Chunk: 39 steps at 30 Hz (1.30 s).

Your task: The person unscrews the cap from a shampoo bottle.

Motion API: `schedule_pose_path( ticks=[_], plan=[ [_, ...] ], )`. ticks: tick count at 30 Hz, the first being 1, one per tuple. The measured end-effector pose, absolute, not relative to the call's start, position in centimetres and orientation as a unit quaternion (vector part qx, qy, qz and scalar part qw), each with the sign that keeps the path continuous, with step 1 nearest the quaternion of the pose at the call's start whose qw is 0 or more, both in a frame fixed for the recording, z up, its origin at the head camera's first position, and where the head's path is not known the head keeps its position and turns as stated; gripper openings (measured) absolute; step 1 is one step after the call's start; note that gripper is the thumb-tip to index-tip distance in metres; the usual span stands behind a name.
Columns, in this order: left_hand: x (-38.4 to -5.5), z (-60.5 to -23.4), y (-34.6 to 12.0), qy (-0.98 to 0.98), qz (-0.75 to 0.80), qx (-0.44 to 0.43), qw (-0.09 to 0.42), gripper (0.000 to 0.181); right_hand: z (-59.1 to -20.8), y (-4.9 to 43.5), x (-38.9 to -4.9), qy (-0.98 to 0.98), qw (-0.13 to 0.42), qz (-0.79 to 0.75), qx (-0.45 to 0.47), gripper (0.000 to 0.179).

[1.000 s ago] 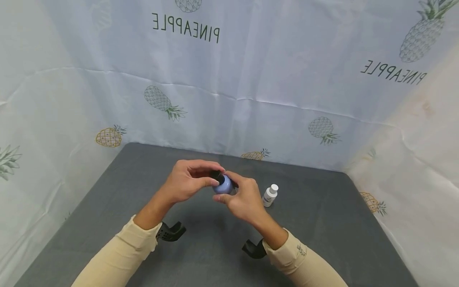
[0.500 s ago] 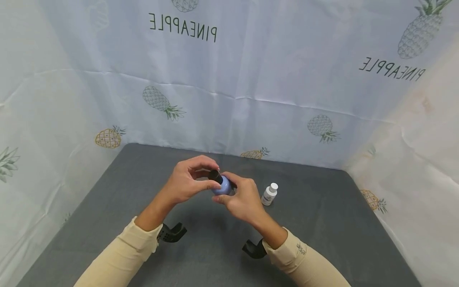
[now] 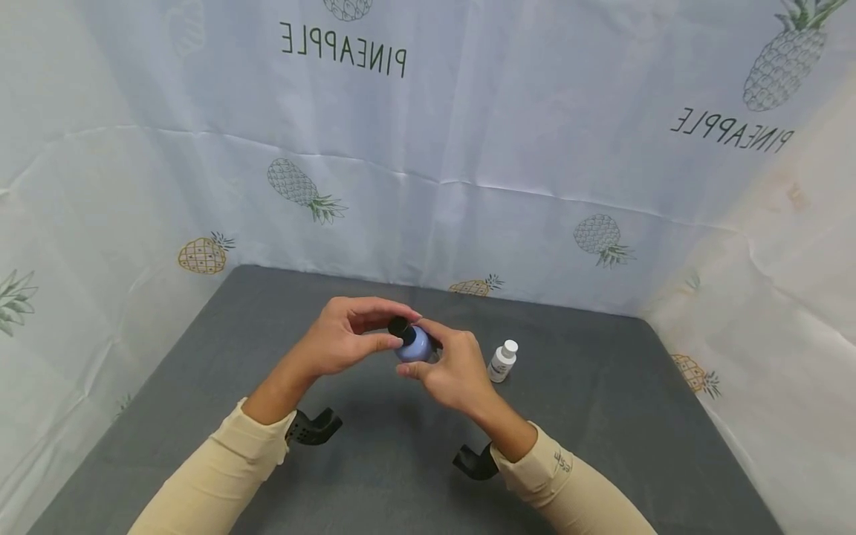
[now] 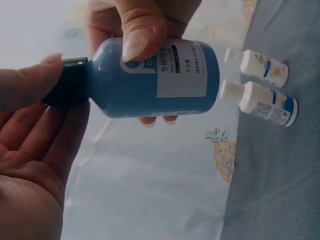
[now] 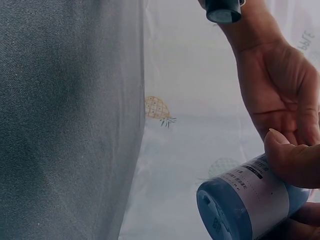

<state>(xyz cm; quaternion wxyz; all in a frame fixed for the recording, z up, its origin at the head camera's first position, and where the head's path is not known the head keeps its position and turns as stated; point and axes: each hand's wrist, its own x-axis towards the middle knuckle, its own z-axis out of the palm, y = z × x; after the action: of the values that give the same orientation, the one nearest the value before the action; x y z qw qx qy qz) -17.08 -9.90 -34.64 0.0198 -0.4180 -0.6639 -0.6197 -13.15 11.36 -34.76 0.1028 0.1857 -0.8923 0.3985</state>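
A blue bottle [image 4: 145, 82] with a black cap [image 4: 75, 80] and a pale printed label is held above the table, cap pointing left. My right hand [image 3: 458, 371] grips its body, thumb on the near side and fingers behind. With the thumb and fingers of my left hand [image 3: 344, 338] I pinch the black cap, which sits on the bottle's neck. The right wrist view shows the bottle's base and label, tilted, with the cap end hidden by my right thumb [image 5: 292, 160].
Beyond my right hand a small white bottle [image 3: 503, 362] stands on the dark grey table [image 3: 575, 431]. The left wrist view has a second white bottle [image 4: 264, 67] beside it, hidden from the head view. A pineapple-print curtain [image 3: 435, 148] encloses the table's back and sides.
My left thumb has shifted from the bottle's shoulder back onto the cap, and the left fingers have come lower over it. My right hand keeps its hold, nearly still.
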Motion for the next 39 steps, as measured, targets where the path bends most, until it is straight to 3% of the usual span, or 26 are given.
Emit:
schedule_pose_path(
  ticks=[16,26,32,39],
  plan=[
    [-17.00,-34.72,-9.52,-0.701,-0.596,-0.387,0.058,0.036,-34.73,11.42,-13.00,-0.897,0.100,0.391,0.179,0.059],
    [-17.01,-34.77,-9.99,-0.681,-0.598,-0.423,0.011,0.055,-34.66,11.45,-12.99,-0.895,0.105,0.389,0.190,0.055],
    [-16.91,-34.53,-10.22,-0.684,-0.589,-0.430,-0.020,0.046,-34.79,11.51,-12.97,-0.897,0.101,0.385,0.191,0.062],
    [-16.81,-34.47,-10.34,-0.690,-0.586,-0.424,-0.009,0.038,-34.88,11.56,-12.86,-0.898,0.096,0.387,0.188,0.067]
  ],
)
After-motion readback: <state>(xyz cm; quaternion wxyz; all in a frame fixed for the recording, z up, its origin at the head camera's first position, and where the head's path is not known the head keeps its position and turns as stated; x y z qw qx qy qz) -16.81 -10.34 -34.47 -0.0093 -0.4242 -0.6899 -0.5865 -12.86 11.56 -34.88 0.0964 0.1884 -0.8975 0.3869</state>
